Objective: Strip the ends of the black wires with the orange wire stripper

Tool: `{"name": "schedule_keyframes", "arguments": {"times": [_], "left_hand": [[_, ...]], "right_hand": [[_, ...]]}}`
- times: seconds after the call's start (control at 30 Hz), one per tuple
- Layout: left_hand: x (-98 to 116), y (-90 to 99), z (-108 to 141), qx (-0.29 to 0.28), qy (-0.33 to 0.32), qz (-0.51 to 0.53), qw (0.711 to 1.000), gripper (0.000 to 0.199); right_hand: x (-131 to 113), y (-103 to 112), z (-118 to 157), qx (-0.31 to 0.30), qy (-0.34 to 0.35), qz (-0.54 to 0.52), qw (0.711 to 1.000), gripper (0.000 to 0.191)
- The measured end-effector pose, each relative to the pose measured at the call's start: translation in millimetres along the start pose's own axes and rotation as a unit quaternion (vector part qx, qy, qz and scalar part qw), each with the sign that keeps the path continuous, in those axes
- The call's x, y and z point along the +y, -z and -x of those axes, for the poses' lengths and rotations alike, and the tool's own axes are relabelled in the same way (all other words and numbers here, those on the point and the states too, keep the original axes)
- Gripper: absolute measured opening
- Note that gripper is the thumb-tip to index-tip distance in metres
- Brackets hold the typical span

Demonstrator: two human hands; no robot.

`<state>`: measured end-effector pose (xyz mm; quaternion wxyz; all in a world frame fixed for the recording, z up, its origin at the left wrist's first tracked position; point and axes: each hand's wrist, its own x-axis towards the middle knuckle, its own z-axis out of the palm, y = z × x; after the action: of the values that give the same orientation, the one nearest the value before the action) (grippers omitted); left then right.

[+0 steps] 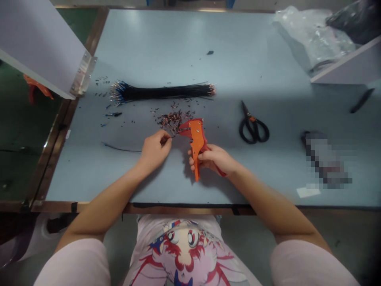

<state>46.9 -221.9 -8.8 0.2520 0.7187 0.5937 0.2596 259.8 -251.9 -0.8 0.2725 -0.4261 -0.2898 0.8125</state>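
My left hand pinches a thin black wire, whose blue-tipped end trails out to the left over the table. The wire's other end comes out between my fingertips, close to the jaws of an orange and red wire stripper. My right hand is wrapped round the handles of that tool, which stands with its head pointing left. Just behind the jaws lies a pile of small black and copper-coloured scraps. Farther back rests a long bundle of black wires, blue ends at left and copper ends at right.
Black-handled scissors lie right of the tool. A blurred-out object and a white label are farther right. Clear plastic bags fill the back right corner. Upright panels border the blue-grey table.
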Motion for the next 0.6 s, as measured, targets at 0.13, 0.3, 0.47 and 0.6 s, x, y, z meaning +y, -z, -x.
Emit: {"name": "schedule_keyframes", "arguments": {"times": [0.13, 0.3, 0.47, 0.6], "left_hand": [[0.9, -6.4, 1.9, 0.055, -0.040, 0.088, 0.994, 0.006], [5.4, -5.0, 3.1, 0.140, -0.051, 0.104, 0.983, 0.004], [7.9, -5.8, 5.4, 0.133, -0.072, 0.118, 0.981, 0.007], [7.8, -8.1, 7.7, 0.133, -0.088, 0.128, 0.979, 0.007]], "right_hand": [[1.0, 1.6, -0.9, -0.016, 0.001, -0.016, 1.000, 0.028], [2.4, 1.3, -1.5, -0.017, -0.006, -0.029, 0.999, 0.027], [4.0, -1.8, 3.0, -0.071, -0.032, -0.059, 0.995, 0.029], [3.8, -4.6, 7.0, -0.108, -0.032, -0.072, 0.991, 0.027]]}}
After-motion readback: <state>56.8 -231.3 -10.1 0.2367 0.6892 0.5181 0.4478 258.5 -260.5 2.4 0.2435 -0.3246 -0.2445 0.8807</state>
